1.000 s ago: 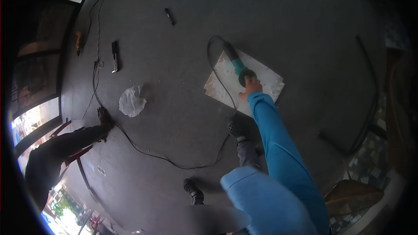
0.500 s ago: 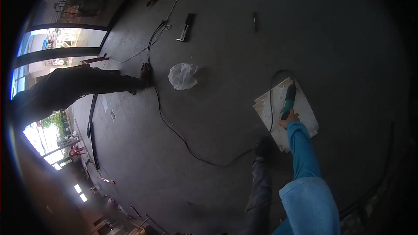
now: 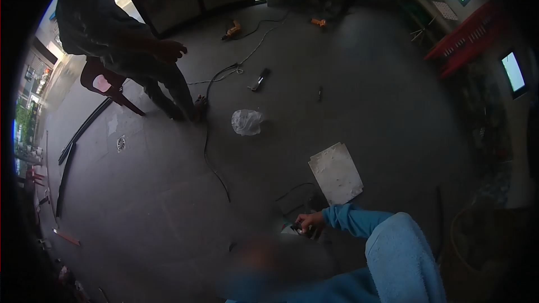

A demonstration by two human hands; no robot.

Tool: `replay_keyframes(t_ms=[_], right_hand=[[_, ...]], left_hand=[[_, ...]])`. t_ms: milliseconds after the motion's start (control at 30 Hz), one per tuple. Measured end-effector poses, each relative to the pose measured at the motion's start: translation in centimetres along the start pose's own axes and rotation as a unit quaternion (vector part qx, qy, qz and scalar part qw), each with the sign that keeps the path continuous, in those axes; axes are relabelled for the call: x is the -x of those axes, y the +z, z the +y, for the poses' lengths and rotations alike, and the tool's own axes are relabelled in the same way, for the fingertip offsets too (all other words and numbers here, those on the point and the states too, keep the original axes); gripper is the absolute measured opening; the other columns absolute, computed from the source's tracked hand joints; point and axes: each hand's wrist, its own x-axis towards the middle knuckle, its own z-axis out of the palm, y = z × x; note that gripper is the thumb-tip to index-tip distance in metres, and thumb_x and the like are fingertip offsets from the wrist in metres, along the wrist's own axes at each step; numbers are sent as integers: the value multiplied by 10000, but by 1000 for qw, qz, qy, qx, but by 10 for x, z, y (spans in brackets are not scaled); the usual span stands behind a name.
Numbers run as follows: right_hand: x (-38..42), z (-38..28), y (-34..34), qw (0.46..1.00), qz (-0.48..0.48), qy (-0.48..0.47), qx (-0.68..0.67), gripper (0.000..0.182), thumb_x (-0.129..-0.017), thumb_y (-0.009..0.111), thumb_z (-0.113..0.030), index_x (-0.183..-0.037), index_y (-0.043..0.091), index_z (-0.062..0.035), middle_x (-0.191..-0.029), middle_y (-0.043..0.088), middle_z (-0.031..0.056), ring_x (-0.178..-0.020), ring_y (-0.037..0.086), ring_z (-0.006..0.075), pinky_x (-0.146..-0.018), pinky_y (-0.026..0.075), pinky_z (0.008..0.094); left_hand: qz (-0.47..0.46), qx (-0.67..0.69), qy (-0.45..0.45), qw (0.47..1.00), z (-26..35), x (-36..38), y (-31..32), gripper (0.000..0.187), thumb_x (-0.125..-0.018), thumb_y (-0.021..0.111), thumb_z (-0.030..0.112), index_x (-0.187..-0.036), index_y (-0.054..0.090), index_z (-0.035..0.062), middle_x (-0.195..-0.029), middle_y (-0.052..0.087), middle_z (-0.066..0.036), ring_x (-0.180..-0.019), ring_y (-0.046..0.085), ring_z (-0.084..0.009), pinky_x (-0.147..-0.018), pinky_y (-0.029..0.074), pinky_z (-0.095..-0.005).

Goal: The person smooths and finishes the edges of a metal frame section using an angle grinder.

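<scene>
Grips at lower centre of frame, with right hand (image 3: 310,224) apparently curled round the dark end, a green-and-black power tool (image 3: 289,228), partly blurred. Cannot tell state of left hand amid heavy blur at bottom of frame. Likely handles as rigid, fairly heavy; best held round the barrel, clear of the working end. Right of centre, flat on grey floor (image 3: 269,160): stained white rectangular sheet (image 3: 336,174), probably stiff, best lifted by opposite edges.
</scene>
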Motion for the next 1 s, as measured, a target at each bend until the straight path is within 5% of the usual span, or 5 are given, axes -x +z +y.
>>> replay_keyframes(t_ms=[133,367,567,767,1000], right_hand=[[25,-50,183,985,-172,-15,-17,605,-781,619,-315,-1335,438,-151,-1190,512,168,-1057,537,393,-932,413,625],[54,-196,424,949,-314,-20,7,886,-805,620,-527,-1500,217,-154,-1514,224,240,-1354,296,475,-1063,292,628],[-23,-281,377,958,173,-179,143,725,-869,649,-213,-1477,260,-147,-1455,366,190,-1273,473,356,-1040,419,475],[-103,-286,290,816,578,-13,-13,533,-918,576,-202,-1402,386,-86,-1335,515,152,-1130,584,336,-900,528,448],[-295,-500,515,863,468,-76,172,568,-864,601,-185,-1354,399,22,-1332,502,215,-1137,580,308,-957,485,403]], left_hand=[[84,-70,220,969,-41,56,-111,960,-595,865,369,-1369,405,37,-1322,498,-214,-1237,491,-369,-985,448,-467],[203,274,78,937,-92,251,-308,549,-615,861,161,-1079,613,3,-1052,674,-121,-909,687,-199,-786,558,-319],[420,312,76,849,-200,413,-406,647,-779,775,159,-1330,463,25,-1239,564,-118,-1130,568,-222,-920,498,-337],[640,424,151,623,-297,535,-518,653,-744,713,156,-1311,419,16,-1127,564,-176,-1025,578,-307,-962,448,-435],[698,451,248,498,-377,626,-701,629,-754,724,202,-1242,368,28,-998,577,-122,-1038,597,-281,-976,469,-422]])
